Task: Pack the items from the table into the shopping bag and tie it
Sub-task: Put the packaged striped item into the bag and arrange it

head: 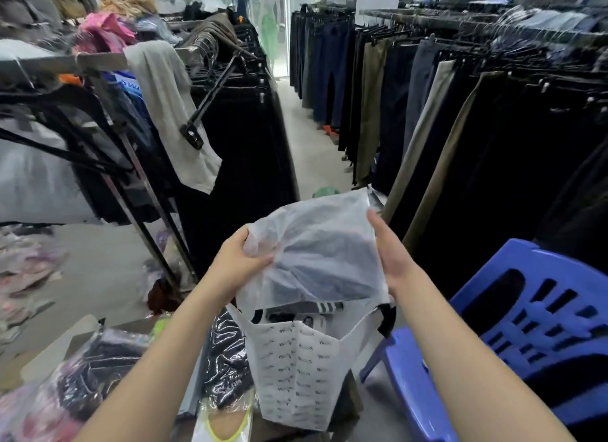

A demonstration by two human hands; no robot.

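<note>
Shopping bag (304, 372), white with rows of small repeated lettering, stands open-mouthed at the near edge of the bench (82, 329), just beside a blue plastic chair (513, 339); dark folded clothing, one piece with white stripes, already lies inside. Directly above the mouth, a frosted plastic packet (316, 250) holding a dark garment is held flat between both hands: the left hand (240, 264) is closed on the packet's left edge, thumb on top, and the right hand (391, 254) clasps the right edge with fingers behind. More wrapped items (227, 359) lie on the bench to the left, so packing appears only partly done and tying not yet begun. Likely hazards: the packet looks about as wide as the mouth, so lowered flat it may catch on the rim and fold the soft wall inward; the bag, standing near the bench edge, could tip toward the chair if pushed; the slippery film may slide from a light grip. The printed lettering on the bag is too small and blurred to read; no other label is legible.
</note>
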